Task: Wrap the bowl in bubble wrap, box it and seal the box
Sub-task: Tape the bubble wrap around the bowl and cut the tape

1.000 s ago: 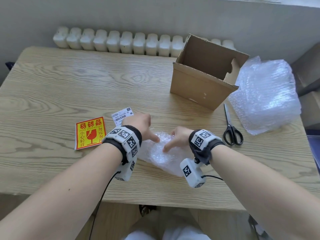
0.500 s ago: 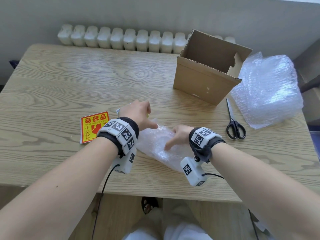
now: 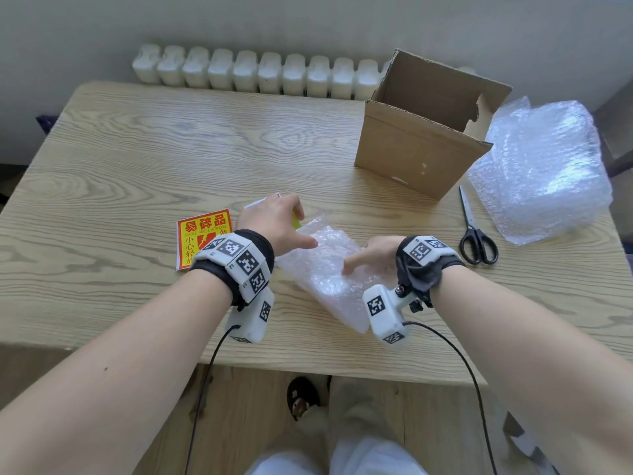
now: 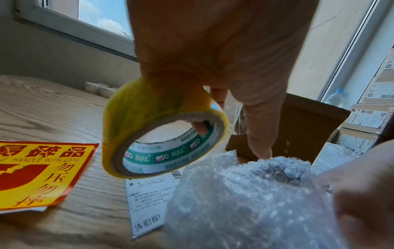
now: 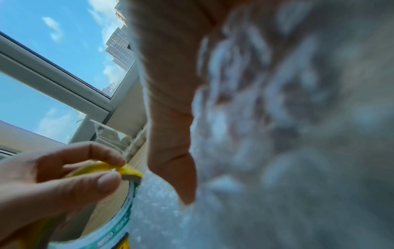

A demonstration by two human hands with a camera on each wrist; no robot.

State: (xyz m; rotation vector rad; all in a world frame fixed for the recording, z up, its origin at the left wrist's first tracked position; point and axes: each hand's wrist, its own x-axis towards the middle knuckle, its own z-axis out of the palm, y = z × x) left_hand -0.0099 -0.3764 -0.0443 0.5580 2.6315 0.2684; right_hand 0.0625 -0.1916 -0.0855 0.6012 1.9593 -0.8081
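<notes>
The bowl is hidden inside a bundle of bubble wrap (image 3: 322, 269) (image 4: 245, 202) (image 5: 277, 118) lying on the table's near middle. My right hand (image 3: 373, 255) grips the bundle's right side, thumb pointing left along it. My left hand (image 3: 274, 221) (image 5: 53, 182) holds a yellow tape roll (image 4: 162, 128) (image 3: 295, 221) (image 5: 125, 171) just above the table at the bundle's far left. Fingers hook through the roll's core, and the thumb reaches onto the wrap. The open cardboard box (image 3: 411, 149) stands at the back right, apart from both hands.
Black-handled scissors (image 3: 476, 234) lie right of the bundle. A heap of spare bubble wrap (image 3: 541, 166) fills the table's right end. A red-and-yellow fragile sticker (image 3: 202, 234) and a white label (image 3: 255, 204) lie under and beside my left wrist.
My left hand has lifted off the bundle and moved a little farther away with the tape roll, covering most of the white label. My right hand stays on the bundle.
</notes>
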